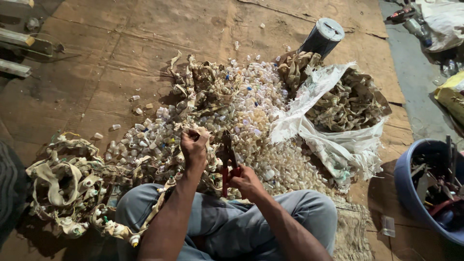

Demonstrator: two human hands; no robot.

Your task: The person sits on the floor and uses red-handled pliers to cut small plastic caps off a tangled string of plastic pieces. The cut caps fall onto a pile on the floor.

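- Left hand (194, 145) is gripping a strap (145, 227); right hand (245, 181) is squeezing red-handled cutters (227, 162).
- Big pile of cut caps (251, 121) is lying mid-frame; uncut straps (67, 188) are waiting lower left.

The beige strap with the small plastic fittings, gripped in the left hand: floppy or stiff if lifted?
Likely floppy: the strap drapes over the knee and coils loosely at the bundle. The left hand bunches it easily. Probably light, though trailing loops may snag.

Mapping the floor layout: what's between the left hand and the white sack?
In the head view, a heap of small pale plastic caps lies between the left hand and the white sack.
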